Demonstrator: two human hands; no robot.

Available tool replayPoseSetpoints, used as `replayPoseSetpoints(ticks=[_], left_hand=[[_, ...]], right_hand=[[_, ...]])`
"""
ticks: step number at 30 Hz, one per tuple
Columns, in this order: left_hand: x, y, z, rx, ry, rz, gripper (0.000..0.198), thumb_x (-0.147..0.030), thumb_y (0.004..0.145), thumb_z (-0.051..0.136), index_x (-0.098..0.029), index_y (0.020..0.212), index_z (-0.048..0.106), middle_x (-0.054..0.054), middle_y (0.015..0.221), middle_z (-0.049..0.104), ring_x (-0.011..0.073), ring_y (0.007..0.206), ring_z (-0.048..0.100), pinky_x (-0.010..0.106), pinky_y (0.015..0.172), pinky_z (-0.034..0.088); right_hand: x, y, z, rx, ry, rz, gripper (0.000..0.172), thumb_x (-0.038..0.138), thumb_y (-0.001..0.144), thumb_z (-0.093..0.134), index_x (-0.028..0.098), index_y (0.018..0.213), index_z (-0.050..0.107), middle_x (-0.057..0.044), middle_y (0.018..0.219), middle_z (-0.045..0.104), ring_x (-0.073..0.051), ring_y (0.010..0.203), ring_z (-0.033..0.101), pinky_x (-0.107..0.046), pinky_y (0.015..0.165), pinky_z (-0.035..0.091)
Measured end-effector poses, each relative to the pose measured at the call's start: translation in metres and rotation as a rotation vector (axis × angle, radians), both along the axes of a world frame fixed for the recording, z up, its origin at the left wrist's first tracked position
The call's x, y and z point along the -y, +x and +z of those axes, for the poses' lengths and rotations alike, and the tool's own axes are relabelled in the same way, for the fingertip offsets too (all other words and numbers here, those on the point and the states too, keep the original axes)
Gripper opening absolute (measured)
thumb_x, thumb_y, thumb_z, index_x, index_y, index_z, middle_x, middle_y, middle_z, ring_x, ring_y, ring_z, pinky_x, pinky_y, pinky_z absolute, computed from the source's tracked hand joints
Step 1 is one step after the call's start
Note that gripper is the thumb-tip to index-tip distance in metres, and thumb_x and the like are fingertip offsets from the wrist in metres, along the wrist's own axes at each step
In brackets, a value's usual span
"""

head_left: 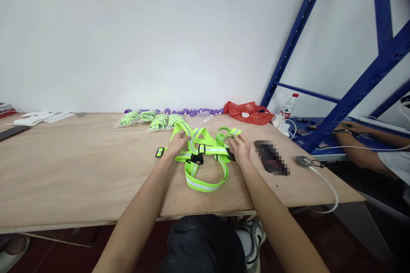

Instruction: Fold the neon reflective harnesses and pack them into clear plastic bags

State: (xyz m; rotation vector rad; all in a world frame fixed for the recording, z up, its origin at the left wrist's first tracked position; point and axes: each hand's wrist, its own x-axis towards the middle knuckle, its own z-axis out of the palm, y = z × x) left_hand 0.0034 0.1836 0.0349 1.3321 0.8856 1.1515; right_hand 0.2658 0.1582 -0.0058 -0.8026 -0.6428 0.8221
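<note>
A neon yellow-green reflective harness (pixel 205 186) with silver stripes and black plastic buckles lies loosely spread on the wooden table. My left hand (pixel 178 144) is closed on a strap at its upper left side. At the harness's right side, my right hand (pixel 241 146) pinches a strap close to a curled end. One black buckle (pixel 196 159) sits in the middle, and a strap end with a black slider (pixel 159 152) sticks out left of my left wrist. The lower strap forms a round loop towards me. My fingers partly hide the gripped spots.
Several bagged reflective straps (pixel 158 122) and purple items (pixel 192 112) line the wall, beside a red plastic bag (pixel 248 112). To the right are a blurred-out dark object (pixel 271 158), a round device with a white cable (pixel 303 161), a bottle (pixel 289 106) and a blue rack; another person's arm (pixel 358 145) is beyond.
</note>
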Motion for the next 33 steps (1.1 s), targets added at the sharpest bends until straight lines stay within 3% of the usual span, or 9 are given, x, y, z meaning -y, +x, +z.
replayPoseSetpoints(ticks=[4,8,12,14,17,21,25,28,33], left_hand=[[0.000,0.000,-0.004,-0.079,0.010,-0.013,0.031,-0.044,0.075,0.069,-0.016,0.086,0.065,0.003,0.077,0.069,0.0207,0.072,0.067,0.034,0.068,0.056],[0.002,-0.002,-0.001,-0.056,-0.040,0.112,0.036,-0.052,0.075,0.071,-0.017,0.078,0.061,-0.002,0.062,0.060,0.0166,0.055,0.062,0.030,0.053,0.055],[0.001,-0.002,0.003,0.047,-0.106,0.185,0.035,-0.049,0.076,0.072,-0.017,0.080,0.059,-0.004,0.060,0.057,0.0127,0.048,0.058,0.025,0.043,0.052],[0.000,-0.002,0.005,0.203,-0.130,0.175,0.030,-0.043,0.077,0.073,-0.017,0.085,0.060,-0.002,0.066,0.060,0.0123,0.053,0.061,0.026,0.051,0.056],[0.001,-0.001,0.008,0.448,-0.122,0.127,0.026,-0.030,0.077,0.074,-0.018,0.096,0.059,-0.001,0.077,0.064,0.0129,0.068,0.067,0.033,0.075,0.061],[0.002,0.000,0.011,0.564,-0.077,0.039,0.042,-0.020,0.075,0.074,-0.021,0.114,0.058,-0.001,0.087,0.067,0.0137,0.084,0.069,0.041,0.101,0.052],[0.004,0.003,0.008,0.545,-0.003,-0.022,0.048,-0.027,0.076,0.075,-0.024,0.122,0.058,0.001,0.098,0.069,0.0150,0.095,0.068,0.044,0.109,0.043],[0.003,0.006,0.003,0.488,0.026,-0.072,0.051,-0.031,0.077,0.075,-0.025,0.125,0.057,0.004,0.112,0.068,0.0175,0.105,0.066,0.044,0.111,0.041],[0.004,0.012,-0.008,0.222,0.112,-0.098,0.060,-0.042,0.081,0.070,-0.025,0.135,0.050,0.011,0.135,0.058,0.0259,0.121,0.060,0.047,0.108,0.042]], right_hand=[[-0.004,0.001,-0.006,0.026,-0.090,-0.071,0.028,0.038,0.061,0.079,0.019,0.075,0.065,0.000,0.082,0.068,-0.021,0.087,0.068,-0.039,0.085,0.060],[-0.005,0.002,-0.008,0.049,-0.093,-0.120,0.036,0.044,0.062,0.080,0.018,0.084,0.065,-0.004,0.095,0.070,-0.023,0.092,0.069,-0.041,0.085,0.059],[-0.002,-0.003,-0.004,0.261,-0.113,-0.212,0.043,0.045,0.066,0.077,0.019,0.097,0.063,-0.007,0.103,0.070,-0.026,0.100,0.067,-0.042,0.087,0.057],[0.003,-0.007,0.001,0.422,-0.094,-0.261,0.044,0.047,0.072,0.072,0.020,0.104,0.062,-0.010,0.112,0.068,-0.026,0.108,0.064,-0.042,0.091,0.054],[0.014,-0.013,0.009,0.692,-0.017,-0.252,0.036,0.048,0.079,0.066,0.020,0.103,0.064,-0.012,0.123,0.064,-0.026,0.118,0.058,-0.042,0.099,0.048],[0.027,-0.023,0.017,1.048,0.074,-0.018,0.034,0.047,0.078,0.071,0.022,0.100,0.067,-0.009,0.115,0.068,-0.026,0.113,0.061,-0.042,0.101,0.045],[0.031,-0.031,0.017,1.306,0.040,0.124,0.043,0.043,0.071,0.078,0.025,0.108,0.068,-0.008,0.113,0.071,-0.029,0.109,0.063,-0.045,0.097,0.047],[0.032,-0.033,0.016,1.293,0.021,0.101,0.031,0.038,0.078,0.071,0.025,0.106,0.069,-0.007,0.108,0.073,-0.027,0.103,0.067,-0.043,0.094,0.049],[0.031,-0.028,0.019,0.997,-0.016,-0.016,0.030,0.047,0.087,0.058,0.021,0.099,0.068,-0.007,0.103,0.074,-0.024,0.099,0.067,-0.038,0.089,0.050]])
